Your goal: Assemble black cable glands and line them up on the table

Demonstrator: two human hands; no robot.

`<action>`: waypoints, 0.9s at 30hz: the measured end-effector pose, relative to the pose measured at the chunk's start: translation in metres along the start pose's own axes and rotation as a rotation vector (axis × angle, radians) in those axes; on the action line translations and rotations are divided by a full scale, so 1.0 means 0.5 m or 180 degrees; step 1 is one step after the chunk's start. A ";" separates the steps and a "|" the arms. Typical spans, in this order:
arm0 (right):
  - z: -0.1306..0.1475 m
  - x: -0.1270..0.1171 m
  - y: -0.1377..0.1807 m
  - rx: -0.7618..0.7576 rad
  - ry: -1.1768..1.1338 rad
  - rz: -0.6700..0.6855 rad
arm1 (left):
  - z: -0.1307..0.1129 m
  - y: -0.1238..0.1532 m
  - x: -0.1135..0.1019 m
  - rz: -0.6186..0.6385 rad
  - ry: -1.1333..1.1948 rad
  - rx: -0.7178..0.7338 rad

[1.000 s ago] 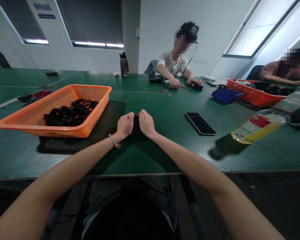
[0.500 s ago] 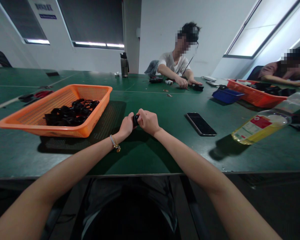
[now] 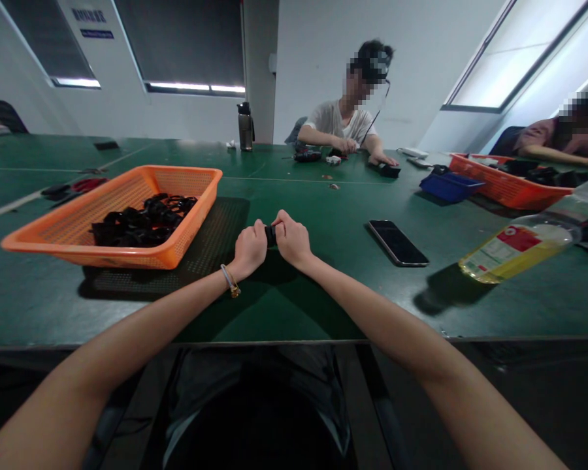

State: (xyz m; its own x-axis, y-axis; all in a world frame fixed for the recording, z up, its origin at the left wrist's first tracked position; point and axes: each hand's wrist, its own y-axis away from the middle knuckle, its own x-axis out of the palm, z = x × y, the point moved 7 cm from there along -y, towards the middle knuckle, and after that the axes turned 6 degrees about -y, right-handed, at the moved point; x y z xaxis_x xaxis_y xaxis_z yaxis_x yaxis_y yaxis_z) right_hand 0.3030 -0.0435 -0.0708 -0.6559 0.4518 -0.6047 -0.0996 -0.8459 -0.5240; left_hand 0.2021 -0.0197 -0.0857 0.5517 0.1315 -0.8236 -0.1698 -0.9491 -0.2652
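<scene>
Left grip (image 3: 251,250) and right grip (image 3: 293,243) are both wrapped around 1 small black object (image 3: 271,235), held between them over the near middle of the dark green desk (image 3: 323,212); its shape is mostly hidden. On the left stands a shallow orange perforated plastic basket (image 3: 127,259), glossy black parts (image 3: 144,223) heaped inside. On the right lies a black rectangular smartphone (image 3: 398,243), and farther right is a clear plastic bottle of yellow liquid (image 3: 517,247). On the far side, a person in a white shirt (image 3: 340,121) is left of a small blue plastic bin (image 3: 451,186).
</scene>
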 end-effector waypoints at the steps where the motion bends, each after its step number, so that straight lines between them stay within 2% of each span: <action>1: -0.002 -0.001 -0.001 0.0074 -0.0047 -0.0019 | -0.004 0.001 -0.004 -0.0021 -0.0083 0.0007; 8: -0.027 0.010 -0.006 0.0599 -0.0338 -0.0009 | -0.014 0.004 -0.012 -0.0150 -0.0487 0.0151; 14: -0.047 0.020 -0.009 0.0801 -0.0478 0.0033 | -0.017 0.004 -0.011 -0.0166 -0.0559 0.0322; 22: -0.048 0.025 -0.008 0.0664 -0.0452 -0.0027 | -0.008 -0.006 -0.002 -0.0082 -0.0121 0.0194; 27: -0.043 0.022 -0.015 0.0351 -0.0332 -0.0082 | 0.007 -0.017 0.013 0.0032 0.0459 0.0047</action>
State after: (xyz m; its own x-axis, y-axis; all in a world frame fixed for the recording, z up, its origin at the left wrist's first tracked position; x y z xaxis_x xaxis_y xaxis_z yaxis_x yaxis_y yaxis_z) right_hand 0.3126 -0.0261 -0.0864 -0.7257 0.4468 -0.5232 -0.1953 -0.8630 -0.4660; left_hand 0.2046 -0.0096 -0.0905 0.6614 0.0783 -0.7459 -0.1874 -0.9457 -0.2655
